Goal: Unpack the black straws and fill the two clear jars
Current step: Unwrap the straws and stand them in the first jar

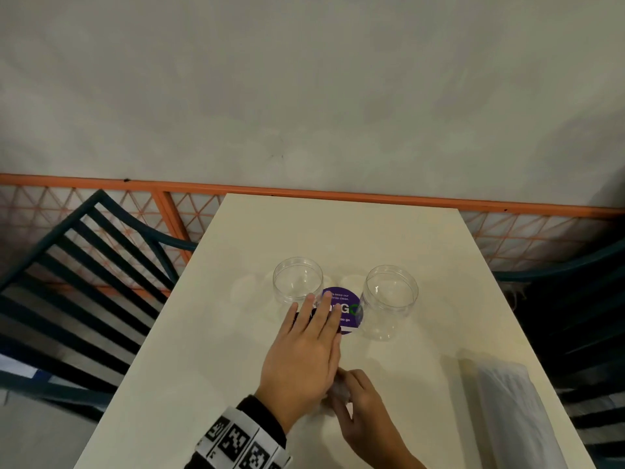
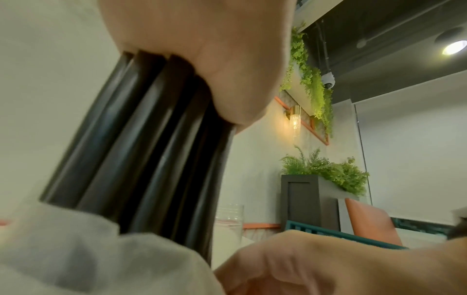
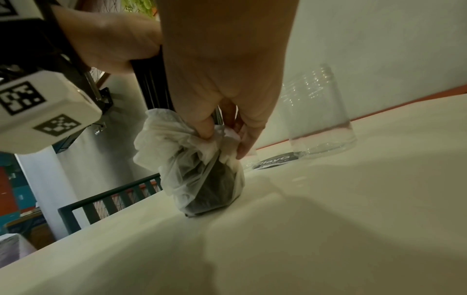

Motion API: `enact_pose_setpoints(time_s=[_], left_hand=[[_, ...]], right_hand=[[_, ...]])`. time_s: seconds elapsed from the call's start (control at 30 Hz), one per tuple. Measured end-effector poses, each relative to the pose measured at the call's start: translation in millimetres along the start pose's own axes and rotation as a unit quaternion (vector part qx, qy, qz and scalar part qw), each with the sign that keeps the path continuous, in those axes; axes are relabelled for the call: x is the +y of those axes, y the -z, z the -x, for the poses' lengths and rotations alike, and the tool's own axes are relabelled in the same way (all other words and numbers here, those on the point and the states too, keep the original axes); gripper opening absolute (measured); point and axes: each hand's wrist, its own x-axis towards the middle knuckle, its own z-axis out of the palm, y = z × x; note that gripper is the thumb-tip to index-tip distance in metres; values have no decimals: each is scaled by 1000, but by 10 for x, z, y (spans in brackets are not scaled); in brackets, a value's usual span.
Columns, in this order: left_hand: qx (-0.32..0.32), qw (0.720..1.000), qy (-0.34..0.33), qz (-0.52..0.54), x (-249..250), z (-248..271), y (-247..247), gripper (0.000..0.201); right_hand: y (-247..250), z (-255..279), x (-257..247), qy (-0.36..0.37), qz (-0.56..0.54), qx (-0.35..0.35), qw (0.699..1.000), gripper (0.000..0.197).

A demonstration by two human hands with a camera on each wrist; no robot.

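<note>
A bundle of black straws (image 2: 141, 149) stands tilted on the cream table (image 1: 338, 231), its lower end inside a thin white plastic wrapper (image 3: 192, 159). My left hand (image 1: 304, 353) holds the upper part of the straws (image 3: 154, 87), thumb pressed against them and fingers stretched along them. Just below, my right hand (image 1: 358, 401) pinches the bunched top of the wrapper (image 2: 76, 259). Two empty clear jars stand upright beyond the hands, one on the left (image 1: 297, 282) and one on the right (image 1: 390, 299). In the head view my left hand hides most of the straws.
A round purple sticker (image 1: 348, 309) lies on the table between the jars. A pale plastic package (image 1: 514, 411) sits at the table's front right edge. Dark slatted chairs stand at the left (image 1: 84, 282) and right (image 1: 575, 316). An orange rail (image 1: 338, 192) runs behind the table.
</note>
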Motion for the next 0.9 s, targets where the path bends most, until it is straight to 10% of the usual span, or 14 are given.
enact_pose_setpoints(time_s=[0.27,0.47,0.77,0.9], left_hand=[[13,1000,17,17,-218,-1,-6,62],[12,998,7,60,-132,68,30,57],[162,921,-37,353,-534,-80,539,40],[138,938,-22,317,-689,-360,611,47]], right_hand=[[-193,-16,34,-79,-40,-80,993,107],[-116,-69,172,-20,-20,26,999,40],[842,-439,-458,45,77,279,956,36],[1269,-905,-630,122,258,327,901,30]])
